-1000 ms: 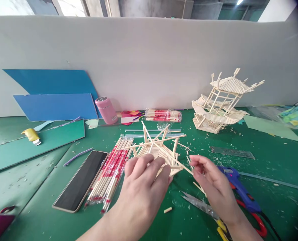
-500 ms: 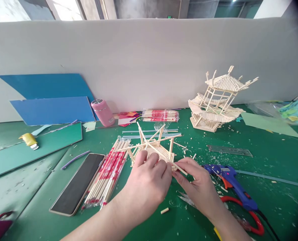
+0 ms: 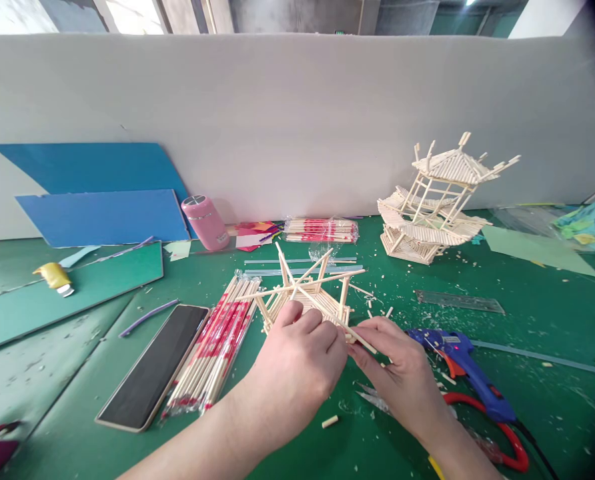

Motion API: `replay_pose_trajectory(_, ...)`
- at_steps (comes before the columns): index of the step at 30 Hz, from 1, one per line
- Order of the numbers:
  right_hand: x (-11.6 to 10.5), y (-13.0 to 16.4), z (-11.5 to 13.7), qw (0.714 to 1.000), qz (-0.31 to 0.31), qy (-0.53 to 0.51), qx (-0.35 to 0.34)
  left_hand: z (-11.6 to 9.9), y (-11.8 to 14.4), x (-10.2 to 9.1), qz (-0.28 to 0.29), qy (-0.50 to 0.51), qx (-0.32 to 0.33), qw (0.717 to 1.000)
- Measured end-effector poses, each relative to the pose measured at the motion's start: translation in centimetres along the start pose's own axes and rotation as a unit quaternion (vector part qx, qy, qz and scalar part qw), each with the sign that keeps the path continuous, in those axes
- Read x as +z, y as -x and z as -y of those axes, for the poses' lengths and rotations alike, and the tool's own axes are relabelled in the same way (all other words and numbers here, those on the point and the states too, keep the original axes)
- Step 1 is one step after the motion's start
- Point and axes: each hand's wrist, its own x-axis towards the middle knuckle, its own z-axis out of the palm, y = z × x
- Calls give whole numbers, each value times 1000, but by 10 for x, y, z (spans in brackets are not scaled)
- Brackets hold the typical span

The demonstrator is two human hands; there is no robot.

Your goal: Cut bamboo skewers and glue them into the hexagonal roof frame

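A small model frame of pale wooden sticks [image 3: 322, 301] stands on the green table before me, with a floor of sticks, short uprights and long sticks crossing on top. My left hand [image 3: 300, 357] is closed over its near side, fingers curled down; its fingertips are hidden behind the knuckles. At the near right corner my right hand [image 3: 402, 377] pinches the frame between thumb and fingers, just under the end of a long crossing stick [image 3: 362, 340]. What exactly lies between those fingertips is partly covered.
Right of my hands lie a blue glue gun [image 3: 462, 360], red-handled scissors [image 3: 515, 440] and a clear ruler [image 3: 460, 301]. A larger stick pavilion [image 3: 432, 213] stands behind. Leftward are packaged sticks [image 3: 217, 340], a phone [image 3: 152, 367] and a pink flask [image 3: 205, 223].
Both hands keep their hold at the near side of the frame, almost unmoved. The whole view has shifted very slightly.
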Motion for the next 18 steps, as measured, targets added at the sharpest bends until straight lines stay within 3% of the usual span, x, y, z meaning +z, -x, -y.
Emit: replay_pose_trajectory(18,-1,0,1,1000,11,-6,8,2,-3,2,-8,-10,20,1000)
